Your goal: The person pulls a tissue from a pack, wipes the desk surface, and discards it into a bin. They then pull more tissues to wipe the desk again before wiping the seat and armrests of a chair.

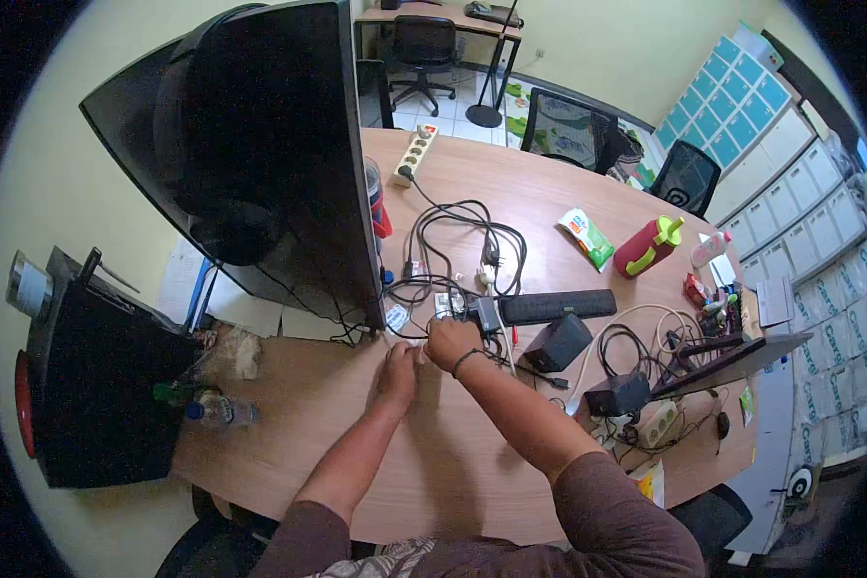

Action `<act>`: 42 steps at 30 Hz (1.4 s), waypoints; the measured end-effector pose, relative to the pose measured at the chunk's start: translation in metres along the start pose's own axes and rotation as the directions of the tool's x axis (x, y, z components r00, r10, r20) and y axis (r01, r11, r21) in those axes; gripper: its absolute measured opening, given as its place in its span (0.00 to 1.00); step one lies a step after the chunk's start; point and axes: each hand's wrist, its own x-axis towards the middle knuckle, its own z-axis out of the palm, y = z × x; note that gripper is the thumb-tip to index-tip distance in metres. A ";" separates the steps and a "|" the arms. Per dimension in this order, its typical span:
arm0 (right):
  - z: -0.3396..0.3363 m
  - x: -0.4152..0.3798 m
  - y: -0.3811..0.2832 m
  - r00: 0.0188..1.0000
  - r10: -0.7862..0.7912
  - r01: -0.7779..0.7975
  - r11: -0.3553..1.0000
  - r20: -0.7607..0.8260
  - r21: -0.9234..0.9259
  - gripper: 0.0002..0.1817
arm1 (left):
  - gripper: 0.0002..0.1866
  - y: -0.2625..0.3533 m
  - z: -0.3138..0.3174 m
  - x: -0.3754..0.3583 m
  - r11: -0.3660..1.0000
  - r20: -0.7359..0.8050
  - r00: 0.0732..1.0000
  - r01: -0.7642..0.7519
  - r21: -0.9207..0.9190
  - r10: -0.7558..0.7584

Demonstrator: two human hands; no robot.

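My left hand [396, 378] and my right hand [452, 343] meet over the wooden table [496, 448], close to the lower corner of a large black monitor [361, 193]. Both have their fingers closed in a pinch. Something small and pale shows between them, too small to name. Just beyond my right hand are a black adapter box [487, 314] and tangled black cables [467, 217]. A white cable [498, 313] runs beside the right wrist. To the right lies a long black bar [559, 306], with a black speaker-like box [559, 343] below it.
A cream power strip [414, 154] with a plug in it lies at the back. A green-and-white packet [586, 239] and a red bottle [648, 249] stand to the right. A clear plastic bottle [226, 411] lies at left. More cables and a second monitor [727, 366] occupy the right side.
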 end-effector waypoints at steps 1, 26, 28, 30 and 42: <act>0.001 0.001 0.004 1.000 0.008 -0.008 1.000 -0.010 0.010 0.15 | 0.14 -0.008 0.010 0.012 0.996 -0.015 1.000 0.019 -0.082 -0.020; -0.022 -0.006 0.023 0.983 0.157 -0.139 0.974 -0.096 0.177 0.16 | 0.15 0.034 0.018 0.053 0.842 0.099 0.993 -0.104 0.529 0.061; -0.025 -0.010 0.020 0.981 0.180 -0.161 0.967 -0.079 0.196 0.15 | 0.15 0.046 0.015 0.060 0.866 0.122 0.991 -0.113 0.488 0.061; -0.030 -0.011 0.019 0.979 0.193 -0.175 0.963 -0.067 0.206 0.15 | 0.16 0.051 0.025 0.083 0.953 -0.085 0.994 0.086 0.291 -0.064; -0.043 -0.021 0.027 0.973 0.231 -0.220 0.942 -0.013 0.254 0.18 | 0.23 0.046 0.038 0.075 0.927 -0.253 0.934 0.309 0.212 -0.254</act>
